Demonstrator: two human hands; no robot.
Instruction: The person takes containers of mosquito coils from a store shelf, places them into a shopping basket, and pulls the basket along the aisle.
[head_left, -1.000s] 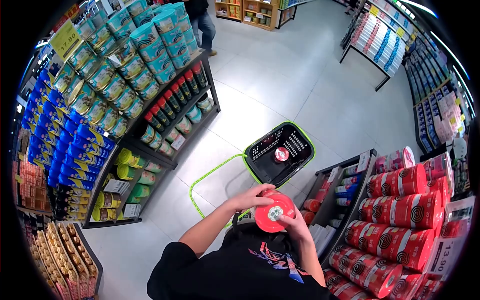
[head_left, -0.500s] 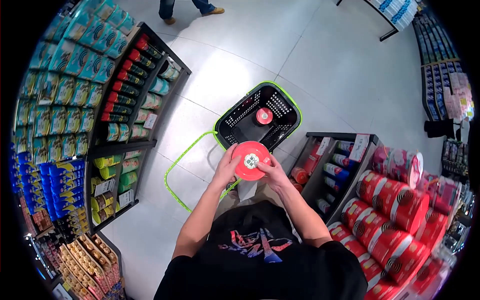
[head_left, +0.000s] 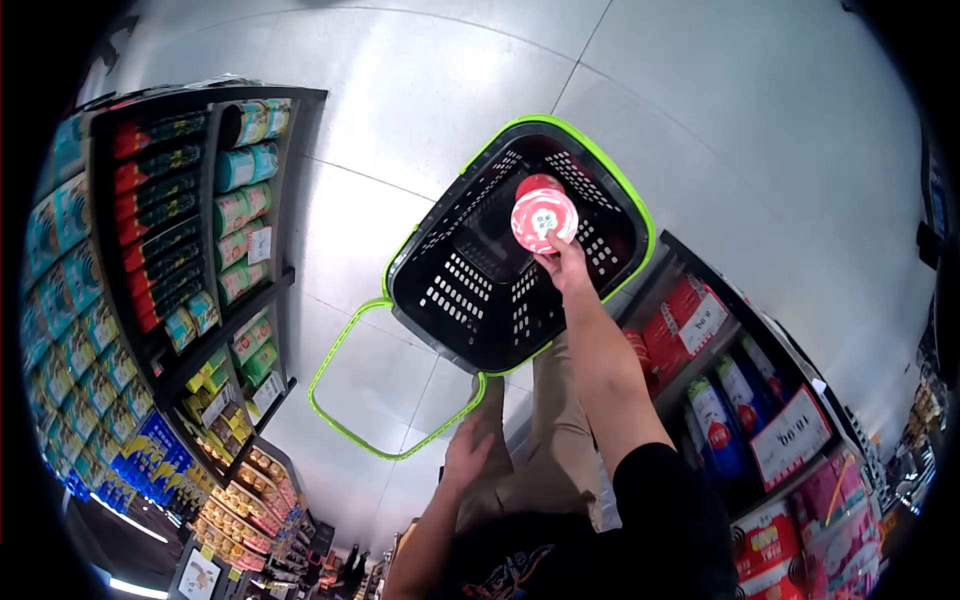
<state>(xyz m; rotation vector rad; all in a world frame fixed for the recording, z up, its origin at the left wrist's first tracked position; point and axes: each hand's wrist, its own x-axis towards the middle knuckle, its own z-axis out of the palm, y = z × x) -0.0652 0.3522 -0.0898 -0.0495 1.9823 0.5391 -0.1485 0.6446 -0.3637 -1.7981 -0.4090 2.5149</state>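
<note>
My right hand (head_left: 563,262) is closed on a red round canister (head_left: 530,222) with a clover emblem on its pale, glare-lit lid. It holds the canister over the inside of a black shopping basket (head_left: 460,290) with a bright green rim. Behind it in the basket, partly hidden, is another red canister (head_left: 540,184). My left hand (head_left: 467,455) hangs near my leg with its fingers extended and nothing in it. Close to that hand is the basket's green handle (head_left: 350,432), folded out to the side.
Shelves of packaged goods (head_left: 240,200) stand on the left. To the right is a low shelf with blue packs (head_left: 715,425) and price tags (head_left: 792,437). Grey tiled floor (head_left: 370,120) surrounds the basket.
The canister, earlier held in both hands before my body, is now in my right hand over the basket. My left hand has let go and dropped back. The view has moved closer to the basket.
</note>
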